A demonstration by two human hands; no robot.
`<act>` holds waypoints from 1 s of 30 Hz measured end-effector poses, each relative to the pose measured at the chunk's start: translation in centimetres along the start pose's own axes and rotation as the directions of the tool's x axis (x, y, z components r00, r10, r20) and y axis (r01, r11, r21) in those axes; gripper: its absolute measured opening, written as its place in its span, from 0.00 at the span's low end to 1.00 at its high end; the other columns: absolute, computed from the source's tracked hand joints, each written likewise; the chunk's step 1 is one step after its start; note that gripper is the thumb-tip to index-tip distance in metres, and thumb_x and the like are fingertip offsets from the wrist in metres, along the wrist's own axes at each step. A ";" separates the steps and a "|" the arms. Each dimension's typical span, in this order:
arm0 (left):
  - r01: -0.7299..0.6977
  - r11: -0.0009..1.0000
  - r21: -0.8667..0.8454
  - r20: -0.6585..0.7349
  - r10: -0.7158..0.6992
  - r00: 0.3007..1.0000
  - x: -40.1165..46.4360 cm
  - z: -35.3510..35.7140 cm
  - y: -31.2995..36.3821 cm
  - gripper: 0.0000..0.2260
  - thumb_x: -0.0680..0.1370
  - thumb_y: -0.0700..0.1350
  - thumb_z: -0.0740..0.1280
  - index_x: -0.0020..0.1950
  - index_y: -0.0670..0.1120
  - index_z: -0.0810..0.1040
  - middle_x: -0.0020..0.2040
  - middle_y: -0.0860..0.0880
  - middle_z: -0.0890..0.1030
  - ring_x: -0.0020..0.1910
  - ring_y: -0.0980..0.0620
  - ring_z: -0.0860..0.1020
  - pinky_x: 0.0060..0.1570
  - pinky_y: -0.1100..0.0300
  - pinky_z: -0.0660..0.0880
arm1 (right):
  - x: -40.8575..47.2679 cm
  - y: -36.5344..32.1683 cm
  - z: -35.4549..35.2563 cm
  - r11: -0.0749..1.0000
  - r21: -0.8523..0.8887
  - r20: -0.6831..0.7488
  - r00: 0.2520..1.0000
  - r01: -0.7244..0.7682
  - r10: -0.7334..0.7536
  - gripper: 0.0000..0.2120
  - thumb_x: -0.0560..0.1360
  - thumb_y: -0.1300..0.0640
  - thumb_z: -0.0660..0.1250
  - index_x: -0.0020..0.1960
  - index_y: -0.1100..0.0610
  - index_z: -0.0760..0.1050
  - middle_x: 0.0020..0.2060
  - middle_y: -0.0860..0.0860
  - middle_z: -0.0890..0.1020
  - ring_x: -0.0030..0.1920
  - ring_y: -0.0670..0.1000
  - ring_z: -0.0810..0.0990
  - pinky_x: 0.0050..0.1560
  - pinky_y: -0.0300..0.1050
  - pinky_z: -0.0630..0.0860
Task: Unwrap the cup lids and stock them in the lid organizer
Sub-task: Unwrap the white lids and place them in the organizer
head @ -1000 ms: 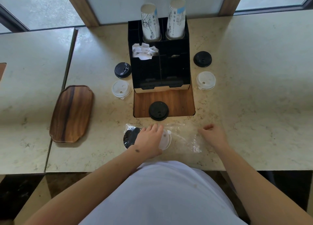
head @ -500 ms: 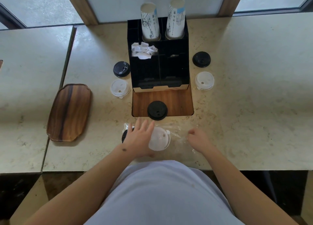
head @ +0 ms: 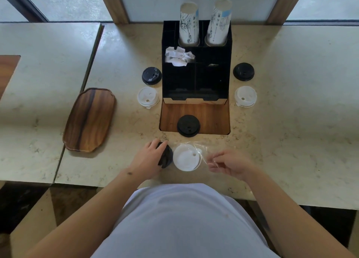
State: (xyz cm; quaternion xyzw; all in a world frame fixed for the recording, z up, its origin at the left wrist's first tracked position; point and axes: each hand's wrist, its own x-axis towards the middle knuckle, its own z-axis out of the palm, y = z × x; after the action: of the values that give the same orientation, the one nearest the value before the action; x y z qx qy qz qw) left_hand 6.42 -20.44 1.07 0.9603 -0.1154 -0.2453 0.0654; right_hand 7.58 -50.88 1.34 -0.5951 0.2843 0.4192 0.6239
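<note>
The bench [head: 281, 141] has open stone to the right of the organizer [head: 196, 79] and a seam at its left edge, past which a wooden tray [head: 89, 120] lies with its long axis running front to back, slightly tilted. Near the front edge, the left hand [head: 149, 158] curls closed around a black lid [head: 166, 156] tipped on edge, while the right hand [head: 229, 164] pinches clear wrap [head: 204, 153] between fingertips. A white lid [head: 186, 157] lies flat between the 2 hands, sip hole toward the organizer. Counted: 4 black lids and 3 white lids in all, with 1 black and 1 white on each side of the organizer and 1 black in front; 2 cup stacks [head: 204, 22] stand at the back.
</note>
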 end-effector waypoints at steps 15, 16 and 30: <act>-0.008 1.000 0.007 -0.016 0.008 1.000 0.2 0.4 0.4 0.39 0.73 0.43 0.73 0.81 0.49 0.58 0.76 0.48 0.66 0.70 0.43 0.68 0.58 0.51 0.77 | 1.9 0.4 3.9 0.951 -0.310 -0.147 0.986 0.025 -0.074 0.09 0.77 0.55 0.70 0.50 0.61 0.82 0.25 0.49 0.78 0.23 0.42 0.74 0.27 0.35 0.75; -0.007 1.000 0.004 -0.014 0.007 1.000 0.2 0.4 0.4 0.39 0.73 0.43 0.73 0.81 0.49 0.58 0.76 0.48 0.65 0.70 0.43 0.67 0.58 0.51 0.77 | 2.0 0.4 4.0 0.941 -0.338 -0.166 0.983 0.015 -0.075 0.09 0.77 0.54 0.70 0.50 0.59 0.82 0.24 0.48 0.78 0.22 0.42 0.74 0.27 0.35 0.74; 0.013 1.000 0.008 -0.017 -0.013 1.000 0.2 0.0 1.0 0.38 0.75 0.43 0.72 0.81 0.49 0.58 0.76 0.48 0.66 0.69 0.43 0.67 0.58 0.51 0.76 | 0.4 0.4 2.7 0.978 -0.195 -0.054 0.995 0.071 -0.083 0.14 0.75 0.49 0.75 0.54 0.59 0.84 0.38 0.54 0.83 0.36 0.48 0.79 0.41 0.40 0.79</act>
State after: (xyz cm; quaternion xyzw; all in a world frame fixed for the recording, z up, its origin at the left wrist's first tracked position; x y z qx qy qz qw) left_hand 6.39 -21.42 1.19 0.9633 -0.1097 -0.2373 0.0610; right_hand 7.09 -48.17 1.15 -0.6760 0.2382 0.4017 0.5701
